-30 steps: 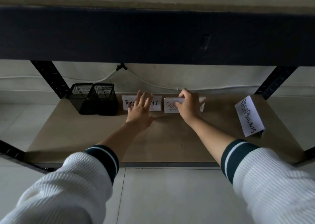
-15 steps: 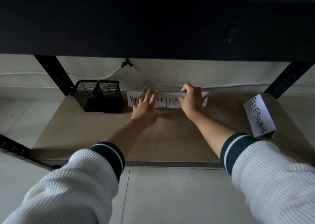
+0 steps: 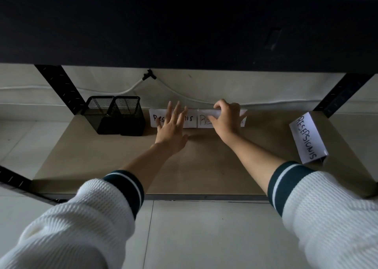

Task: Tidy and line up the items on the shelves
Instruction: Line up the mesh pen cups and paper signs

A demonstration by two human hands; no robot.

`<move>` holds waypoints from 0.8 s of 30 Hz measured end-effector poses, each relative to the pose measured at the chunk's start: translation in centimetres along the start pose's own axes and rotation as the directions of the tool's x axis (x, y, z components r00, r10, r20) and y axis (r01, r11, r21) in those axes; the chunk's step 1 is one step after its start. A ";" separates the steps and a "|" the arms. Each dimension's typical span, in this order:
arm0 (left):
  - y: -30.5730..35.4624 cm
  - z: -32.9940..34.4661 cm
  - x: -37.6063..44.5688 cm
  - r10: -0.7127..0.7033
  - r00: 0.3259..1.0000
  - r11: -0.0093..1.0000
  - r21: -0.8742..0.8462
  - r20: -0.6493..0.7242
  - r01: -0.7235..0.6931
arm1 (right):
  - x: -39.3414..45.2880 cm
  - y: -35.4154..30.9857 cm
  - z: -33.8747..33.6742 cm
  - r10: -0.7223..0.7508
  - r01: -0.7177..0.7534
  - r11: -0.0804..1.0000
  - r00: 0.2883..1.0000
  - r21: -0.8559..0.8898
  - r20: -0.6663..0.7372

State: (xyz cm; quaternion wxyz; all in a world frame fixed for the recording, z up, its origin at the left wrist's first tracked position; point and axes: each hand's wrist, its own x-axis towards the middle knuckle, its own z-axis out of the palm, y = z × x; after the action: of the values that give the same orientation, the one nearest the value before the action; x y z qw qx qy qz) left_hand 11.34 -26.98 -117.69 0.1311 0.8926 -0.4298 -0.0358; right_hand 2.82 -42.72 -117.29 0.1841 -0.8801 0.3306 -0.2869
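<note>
Two white folded name cards stand side by side at the back of the low brown shelf (image 3: 102, 166). My left hand (image 3: 170, 128) lies with straight fingers spread against the left card (image 3: 189, 118). My right hand (image 3: 226, 121) grips the top fold of the right card (image 3: 204, 120), hiding most of its lettering. The two cards touch edge to edge. A third white name card (image 3: 307, 139) stands turned askew at the shelf's right side, apart from both hands.
Two black mesh pen holders (image 3: 114, 115) stand together at the back left, next to the left card. A dark upper shelf beam (image 3: 184, 27) hangs overhead. Black uprights (image 3: 59, 84) frame the shelf, and a white cable (image 3: 131, 87) runs along the wall behind.
The gap between the two cards has closed; my right hand slid its card left until it met the one under my left hand.
</note>
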 end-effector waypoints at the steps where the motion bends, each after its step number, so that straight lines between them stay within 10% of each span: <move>1: 0.0 0.1 -0.1 0.002 1.000 1.000 -0.007 -0.010 -0.002 | -0.2 0.1 -0.2 -0.008 0.008 1.000 1.000 -0.001 0.005; 7: 0.7 -0.3 -0.7 0.008 0.999 0.999 -0.041 -0.040 -0.009 | -1.7 3.8 -3.3 -0.115 0.111 0.990 0.992 -0.084 -0.045; 15: 4.7 -0.2 0.8 0.168 0.985 0.981 -0.085 -0.045 -0.172 | -0.5 12.3 -13.3 0.449 -0.367 0.849 0.880 -0.380 0.155; 24: 8.0 0.9 2.3 0.228 0.973 0.967 -0.129 0.042 -0.221 | -1.0 16.7 -16.9 0.552 -0.486 0.818 0.814 -0.306 0.183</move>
State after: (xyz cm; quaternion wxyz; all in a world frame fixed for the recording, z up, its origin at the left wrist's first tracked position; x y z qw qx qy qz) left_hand 6.57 -33.69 -116.33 0.1770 0.8272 -0.5284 -0.0722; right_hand -16.35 -56.24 -113.24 0.1879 -0.8009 0.5650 -0.0628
